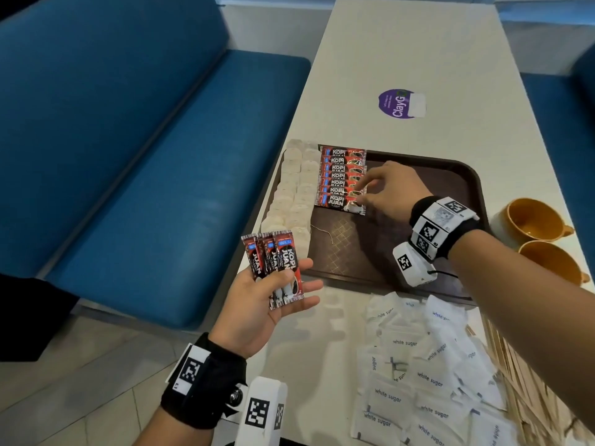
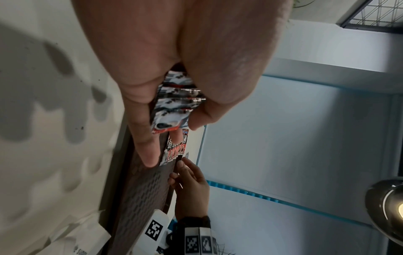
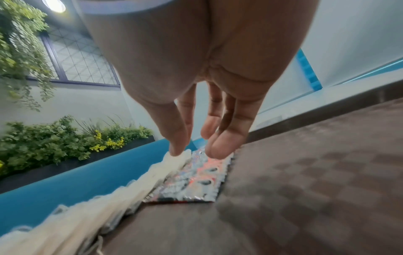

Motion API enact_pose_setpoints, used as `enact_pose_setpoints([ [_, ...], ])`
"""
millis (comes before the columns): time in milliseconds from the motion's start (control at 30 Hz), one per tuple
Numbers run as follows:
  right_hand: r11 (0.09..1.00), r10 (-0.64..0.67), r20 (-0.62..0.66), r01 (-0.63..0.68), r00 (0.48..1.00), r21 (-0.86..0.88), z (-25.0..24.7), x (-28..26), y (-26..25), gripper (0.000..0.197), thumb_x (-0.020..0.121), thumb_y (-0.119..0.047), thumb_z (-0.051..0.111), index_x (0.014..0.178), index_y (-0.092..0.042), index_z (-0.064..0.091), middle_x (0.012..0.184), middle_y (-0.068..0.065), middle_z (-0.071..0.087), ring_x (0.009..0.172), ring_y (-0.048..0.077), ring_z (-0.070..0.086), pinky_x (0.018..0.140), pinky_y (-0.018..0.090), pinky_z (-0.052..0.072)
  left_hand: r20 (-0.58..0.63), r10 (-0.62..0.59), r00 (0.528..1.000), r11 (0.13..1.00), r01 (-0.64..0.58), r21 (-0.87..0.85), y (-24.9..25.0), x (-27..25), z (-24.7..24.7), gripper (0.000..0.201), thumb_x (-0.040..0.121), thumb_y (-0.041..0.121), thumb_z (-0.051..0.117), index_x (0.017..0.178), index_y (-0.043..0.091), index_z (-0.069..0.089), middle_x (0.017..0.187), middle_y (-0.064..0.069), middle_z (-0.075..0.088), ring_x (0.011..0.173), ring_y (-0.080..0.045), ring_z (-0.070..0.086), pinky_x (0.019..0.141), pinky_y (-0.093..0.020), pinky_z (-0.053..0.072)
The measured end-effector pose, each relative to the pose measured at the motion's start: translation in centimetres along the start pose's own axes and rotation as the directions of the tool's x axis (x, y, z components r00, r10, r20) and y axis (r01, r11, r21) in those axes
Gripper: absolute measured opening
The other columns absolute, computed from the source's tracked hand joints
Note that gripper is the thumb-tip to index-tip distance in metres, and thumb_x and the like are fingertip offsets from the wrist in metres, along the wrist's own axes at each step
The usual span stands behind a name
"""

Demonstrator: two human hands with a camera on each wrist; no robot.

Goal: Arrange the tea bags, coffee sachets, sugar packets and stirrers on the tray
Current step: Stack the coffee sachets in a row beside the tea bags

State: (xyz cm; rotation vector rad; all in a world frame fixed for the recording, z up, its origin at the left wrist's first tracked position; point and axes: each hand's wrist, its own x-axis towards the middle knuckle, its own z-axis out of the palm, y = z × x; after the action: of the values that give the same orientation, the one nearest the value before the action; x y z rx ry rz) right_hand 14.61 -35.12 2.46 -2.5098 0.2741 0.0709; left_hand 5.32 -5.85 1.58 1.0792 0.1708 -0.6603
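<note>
A brown tray (image 1: 354, 252) lies on the white table. Two columns of pale tea bags (image 1: 296, 194) fill its left edge, and a row of overlapping red coffee sachets (image 1: 341, 178) lies beside them. My right hand (image 1: 363, 194) reaches over the tray, its straight fingertips touching the right end of that row (image 3: 191, 182) without gripping anything. My left hand (image 1: 296, 284) is palm up off the table's left edge and holds three fanned coffee sachets (image 1: 280, 262) under the thumb. White sugar packets (image 1: 418, 365) lie heaped on the table in front of the tray, and wooden stirrers (image 1: 521, 381) lie to their right.
Two orange mugs (image 1: 528, 220) stand at the table's right edge beside the tray. A purple sticker (image 1: 401, 103) sits beyond the tray. A blue bench (image 1: 145, 156) runs along the left. The tray's middle and right (image 3: 305, 172) are bare.
</note>
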Motion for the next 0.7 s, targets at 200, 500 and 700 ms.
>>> enact_pose_setpoints([
  [200, 0.981, -0.165, -0.059, 0.17, 0.985, 0.094, -1.3, -4.4, -3.2, 0.007, 0.087, -0.026, 0.077, 0.092, -0.03, 0.076, 0.091, -0.01, 0.066, 0.077, 0.001, 0.06, 0.076, 0.022, 0.047, -0.022, 0.048, 0.999, 0.999, -0.048, -0.012, 0.2, -0.8, 1.1, 0.027, 0.102, -0.007, 0.046, 0.125, -0.005, 0.059, 0.121, -0.022, 0.069, 0.105, -0.049, 0.071, 0.08, -0.05, 0.063],
  [500, 0.935, -0.282, 0.163, 0.233, 0.945, 0.269, 0.9, -13.3, -6.3, 0.022, 0.09, -0.045, 0.074, 0.104, -0.029, 0.074, 0.089, -0.013, 0.073, 0.079, 0.003, 0.065, 0.072, 0.018, 0.051, -0.04, 0.132, 0.99, 0.988, -0.128, 0.083, 0.3, -2.4, 2.2, 0.024, 0.097, -0.003, 0.06, 0.119, -0.002, 0.068, 0.108, -0.023, 0.074, 0.093, -0.044, 0.073, 0.069, -0.038, 0.061],
  [700, 0.865, -0.256, 0.196, 0.134, 0.946, 0.484, 0.7, -15.0, -6.0, 0.019, 0.085, -0.027, 0.084, 0.082, -0.015, 0.07, 0.079, 0.003, 0.074, 0.069, 0.009, 0.063, 0.073, 0.038, 0.056, -0.021, 0.1, 0.995, 0.987, -0.097, 0.129, -0.1, -3.5, 2.8, 0.024, 0.088, -0.005, 0.07, 0.08, 0.01, 0.054, 0.1, -0.022, 0.071, 0.094, -0.04, 0.073, 0.068, -0.043, 0.062],
])
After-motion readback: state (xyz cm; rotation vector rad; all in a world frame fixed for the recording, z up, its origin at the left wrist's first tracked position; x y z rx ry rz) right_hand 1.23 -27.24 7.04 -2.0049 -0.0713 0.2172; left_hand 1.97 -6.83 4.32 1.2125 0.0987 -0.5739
